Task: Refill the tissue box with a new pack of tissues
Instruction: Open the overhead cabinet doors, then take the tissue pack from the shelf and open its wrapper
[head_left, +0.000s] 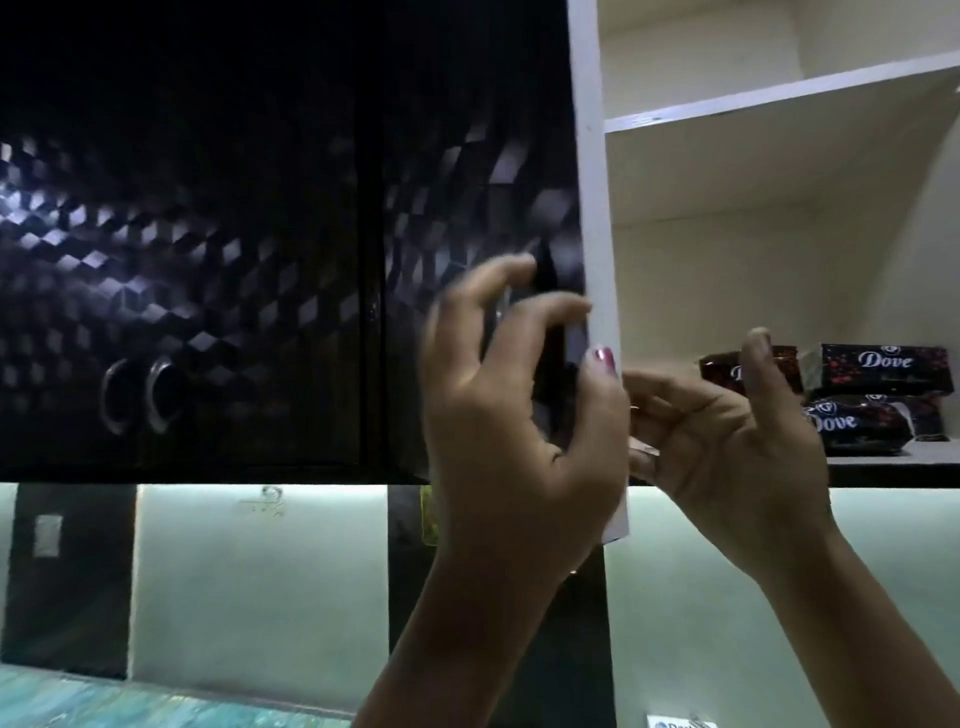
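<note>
Open cupboard door (592, 208) stands edge-on between hands: left hand (519, 415) on its outer side, right hand (727, 431) on cupboard side. Lower shelf (883, 462): Dove packs (883, 395) stacked at right, bare room left of them and above. Upper shelf (753, 98) caps reach height. Closed black doors (208, 234) block left.
</note>
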